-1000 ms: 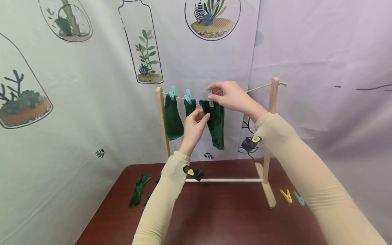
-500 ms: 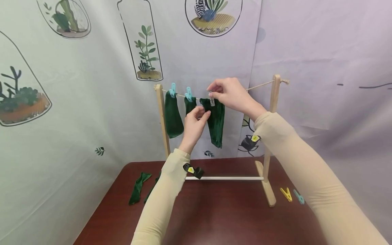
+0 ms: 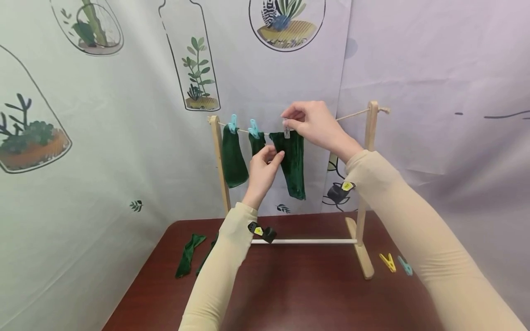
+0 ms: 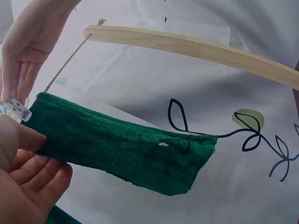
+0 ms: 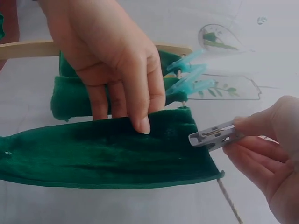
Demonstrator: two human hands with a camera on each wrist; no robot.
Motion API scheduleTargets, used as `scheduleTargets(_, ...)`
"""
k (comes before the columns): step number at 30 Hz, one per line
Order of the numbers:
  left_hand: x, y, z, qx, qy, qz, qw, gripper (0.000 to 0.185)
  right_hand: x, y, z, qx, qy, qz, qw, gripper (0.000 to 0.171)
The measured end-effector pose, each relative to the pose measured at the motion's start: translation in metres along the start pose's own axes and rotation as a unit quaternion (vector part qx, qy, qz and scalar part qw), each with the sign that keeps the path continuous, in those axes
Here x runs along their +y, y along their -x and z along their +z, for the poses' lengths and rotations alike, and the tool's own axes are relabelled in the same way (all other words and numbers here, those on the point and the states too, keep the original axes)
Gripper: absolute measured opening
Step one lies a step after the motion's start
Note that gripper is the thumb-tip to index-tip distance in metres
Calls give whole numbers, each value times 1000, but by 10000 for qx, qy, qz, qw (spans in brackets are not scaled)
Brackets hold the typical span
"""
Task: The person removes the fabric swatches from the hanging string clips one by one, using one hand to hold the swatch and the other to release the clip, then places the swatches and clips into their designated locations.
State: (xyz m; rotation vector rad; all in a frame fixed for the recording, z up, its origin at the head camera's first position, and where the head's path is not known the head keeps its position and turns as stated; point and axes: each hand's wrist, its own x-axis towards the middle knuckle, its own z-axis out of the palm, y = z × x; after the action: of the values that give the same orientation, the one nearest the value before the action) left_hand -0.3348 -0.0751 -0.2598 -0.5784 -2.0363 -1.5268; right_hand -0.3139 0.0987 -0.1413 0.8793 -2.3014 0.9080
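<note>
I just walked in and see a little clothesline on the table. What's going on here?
A person is pegging a green sock onto the string of a small wooden rack. The left hand holds the sock's top edge, while the right hand pinches a clear clothespin at the line. Two socks already hang under blue pins. More green socks and two spare pins lie on the table.

dark green sock (image 3: pixel 293 161), grey clip (image 3: pixel 286 129), teal pegs (image 3: pixel 253 129), red-brown table (image 3: pixel 298 285).
</note>
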Motion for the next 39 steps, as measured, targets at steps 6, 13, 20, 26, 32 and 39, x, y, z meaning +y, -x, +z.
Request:
scheduleTargets(6, 1, 1, 0, -20, -1, -12, 10000, 28, -3, 0, -9, 231, -21, 8, 9997, 20)
scheduleTargets(13, 1, 5, 0, -72, 232, -189, 9995, 28, -4, 3, -12, -8, -53, 181, 9998, 30)
scheduleTargets(20, 1, 7, 0, -71, 248, -117, 9996, 26, -3, 6, -13, -131, -176, 274, 9994, 37)
scheduleTargets(26, 1, 5, -1, -52, 253, -103, 9996, 26, -4, 9, -16, -114, -150, 191, 9996, 41)
scheduleTargets(32, -1, 8, -2, -86, 224, -171, 9996, 27, -4, 14, -16, -76, -97, 144, 9998, 44)
scheduleTargets(39, -4, 12, -5, -143, 238, -247, 9993, 28, -4, 21, -18, 48, -136, 79, 9999, 45)
